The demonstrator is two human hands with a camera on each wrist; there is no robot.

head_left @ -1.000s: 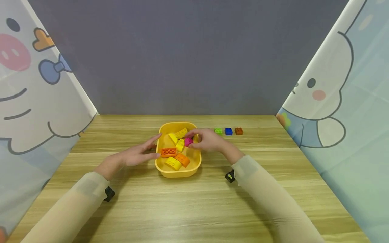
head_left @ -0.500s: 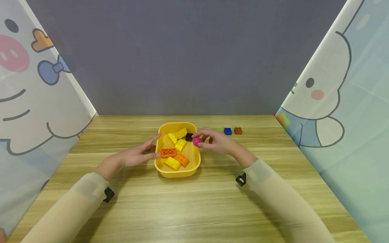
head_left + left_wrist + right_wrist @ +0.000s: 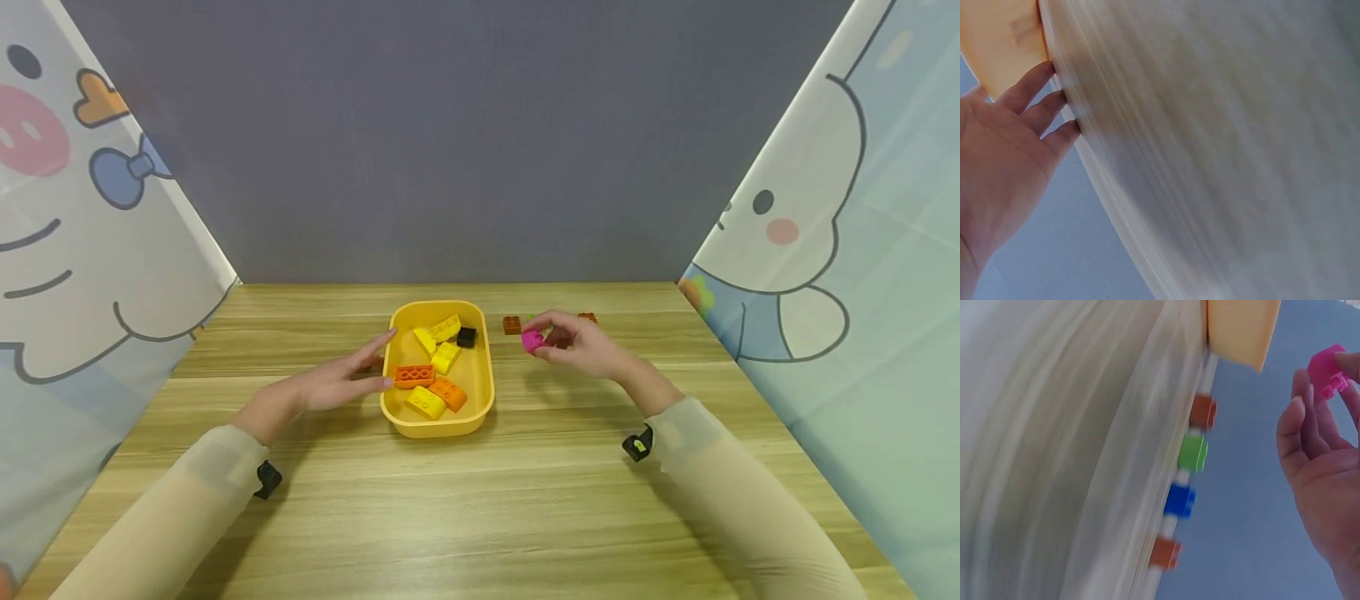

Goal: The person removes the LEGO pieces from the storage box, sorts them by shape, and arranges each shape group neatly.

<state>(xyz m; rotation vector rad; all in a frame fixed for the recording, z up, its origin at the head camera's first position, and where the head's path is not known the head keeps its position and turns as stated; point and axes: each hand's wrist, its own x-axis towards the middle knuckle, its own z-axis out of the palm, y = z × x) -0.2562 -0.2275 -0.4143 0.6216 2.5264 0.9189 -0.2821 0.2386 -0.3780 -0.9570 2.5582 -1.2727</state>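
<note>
My right hand [image 3: 583, 348] pinches a pink toy building brick [image 3: 532, 341] between thumb and fingers, to the right of a yellow plastic bin [image 3: 438, 430]. In the right wrist view the pink brick [image 3: 1325, 370] shows its studs, held above the table. My left hand [image 3: 330, 387] lies at the bin's left side with fingers extended, fingertips right at the wall; the left wrist view shows them beside the bin [image 3: 1004, 44]. Inside the bin are several yellow bricks [image 3: 446, 358], orange bricks [image 3: 449, 394] and a black brick [image 3: 466, 337].
Behind my right hand, small bricks stand in a row: a brown one [image 3: 512, 325], a green one [image 3: 1193, 454], a blue one [image 3: 1179, 500] and another brown one [image 3: 1165, 552]. The wooden table [image 3: 420, 517] ends at a grey backdrop [image 3: 465, 150], with printed cloths on both sides.
My right hand has lifted the pink brick out of the bin and carried it right, uncovering the black brick and the nearer brown brick. The left hand has stayed in place.
</note>
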